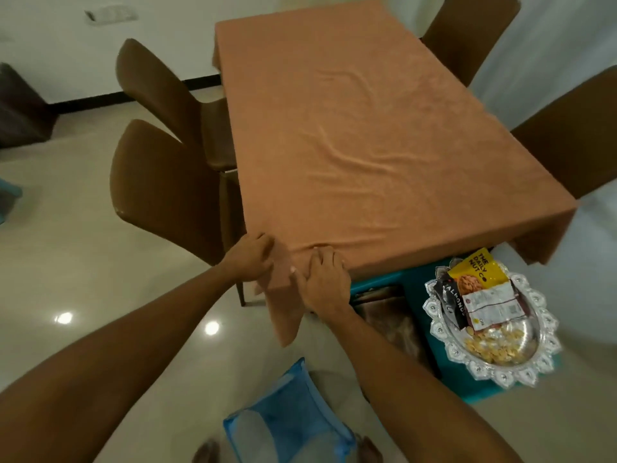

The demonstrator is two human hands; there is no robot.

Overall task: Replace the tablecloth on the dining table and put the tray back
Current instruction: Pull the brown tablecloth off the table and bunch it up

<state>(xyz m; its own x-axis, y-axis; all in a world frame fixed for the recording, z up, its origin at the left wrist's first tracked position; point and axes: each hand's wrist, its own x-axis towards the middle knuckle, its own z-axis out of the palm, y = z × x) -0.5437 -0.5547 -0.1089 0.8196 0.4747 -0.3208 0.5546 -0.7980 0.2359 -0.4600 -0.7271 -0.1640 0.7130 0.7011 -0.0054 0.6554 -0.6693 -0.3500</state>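
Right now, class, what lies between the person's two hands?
In the head view, a draped corner of the tablecloth lies between the left hand and right hand.

The cloth [367, 128] lies spread in the middle, with two chairs [160, 182] on its left, one behind the other, and two more on its right. At its near left corner the left hand [248, 259] and right hand [329, 279] hold the hanging edge side by side. Right of them, before the near edge, a tray [484, 372] with packets [480, 289] in it sits on a stool [417, 279].

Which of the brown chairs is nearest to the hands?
The nearer left chair, right beside the left hand; the other three stand farther away.
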